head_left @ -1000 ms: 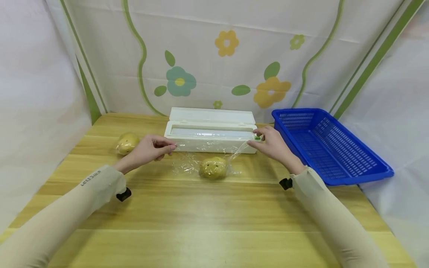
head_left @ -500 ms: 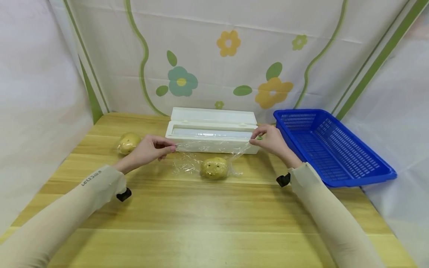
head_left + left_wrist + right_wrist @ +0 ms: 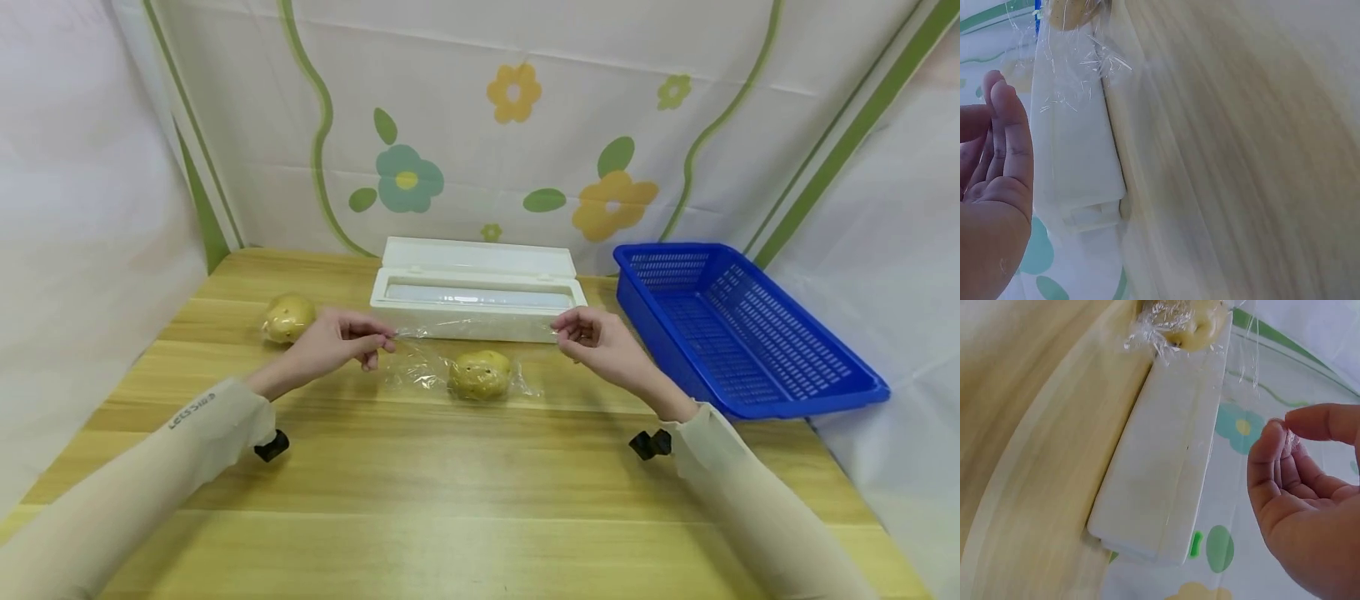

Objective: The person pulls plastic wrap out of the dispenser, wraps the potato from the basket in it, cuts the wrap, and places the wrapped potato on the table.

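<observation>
A potato (image 3: 480, 375) rests on the wooden table in front of a long white cling film box (image 3: 480, 257), whose lid stands raised with a roll inside. Clear cling film (image 3: 423, 371) lies crumpled around this potato, and its far edge stretches up between both hands. At that edge's left end, my left hand (image 3: 333, 343) pinches the film between thumb and fingers. My right hand (image 3: 609, 350) pinches the other corner; bunched film shows at its fingertips (image 3: 1275, 428) in the right wrist view. Beside my left hand sits a second potato (image 3: 288, 317) with a shiny film wrapping.
A blue perforated basket (image 3: 757, 333) stands at the right, overhanging the table's edge. The wooden table (image 3: 465, 492) extends toward me. Behind it hangs a white cloth (image 3: 480, 150) printed with flowers, with more cloth at both sides.
My right hand has closed its fingers on the film corner and come toward me, away from the box's right end. My left hand keeps its pinch, slightly lower. The potatoes stay in place.
</observation>
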Available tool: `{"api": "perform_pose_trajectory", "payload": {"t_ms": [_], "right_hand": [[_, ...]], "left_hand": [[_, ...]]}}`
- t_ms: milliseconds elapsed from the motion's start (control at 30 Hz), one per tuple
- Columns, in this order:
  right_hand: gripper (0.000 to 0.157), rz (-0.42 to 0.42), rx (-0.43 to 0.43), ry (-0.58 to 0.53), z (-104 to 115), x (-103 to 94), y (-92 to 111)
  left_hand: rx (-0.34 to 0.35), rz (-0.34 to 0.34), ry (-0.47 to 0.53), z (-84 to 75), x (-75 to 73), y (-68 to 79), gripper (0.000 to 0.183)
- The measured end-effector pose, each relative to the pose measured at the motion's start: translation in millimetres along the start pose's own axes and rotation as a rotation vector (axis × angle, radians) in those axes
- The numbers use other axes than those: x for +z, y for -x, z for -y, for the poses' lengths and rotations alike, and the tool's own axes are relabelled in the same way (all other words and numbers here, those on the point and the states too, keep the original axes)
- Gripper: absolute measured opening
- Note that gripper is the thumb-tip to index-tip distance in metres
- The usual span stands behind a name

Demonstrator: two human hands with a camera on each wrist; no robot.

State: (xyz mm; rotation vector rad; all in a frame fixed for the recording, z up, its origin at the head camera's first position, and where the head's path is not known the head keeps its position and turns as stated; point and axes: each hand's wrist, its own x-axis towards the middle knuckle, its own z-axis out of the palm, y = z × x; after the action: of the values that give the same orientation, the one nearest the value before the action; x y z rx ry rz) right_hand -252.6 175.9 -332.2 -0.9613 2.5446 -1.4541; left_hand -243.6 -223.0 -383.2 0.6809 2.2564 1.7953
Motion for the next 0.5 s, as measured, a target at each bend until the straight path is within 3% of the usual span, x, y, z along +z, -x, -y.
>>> {"api": "perform_pose_trajectory", "payload": {"t_ms": [133, 267, 367, 500], "right_hand": [[0.035, 0.015, 0.008, 0.063, -6.0, 7.4, 2.1], [0.053, -0.013, -0.002, 0.287, -18.4, 22.9, -0.7], [0.059, -0.038, -0.006, 0.445, -19.4, 37.1, -4.9], [0.062, -0.011, -0.009, 0.543, -18.5, 50.4, -12.3]], "left_hand": [[-0.006, -0.017, -0.018, -1.1, 2.8, 3.4, 0.03], [-0.036, -0.049, -0.067, -12.7, 9.8, 7.2, 0.033], [-0.047, -0.102, -0.153, -11.4, 13.7, 5.4, 0.038], [-0.032, -0.178, -0.299, -0.5, 17.9, -2.5, 0.044]]}}
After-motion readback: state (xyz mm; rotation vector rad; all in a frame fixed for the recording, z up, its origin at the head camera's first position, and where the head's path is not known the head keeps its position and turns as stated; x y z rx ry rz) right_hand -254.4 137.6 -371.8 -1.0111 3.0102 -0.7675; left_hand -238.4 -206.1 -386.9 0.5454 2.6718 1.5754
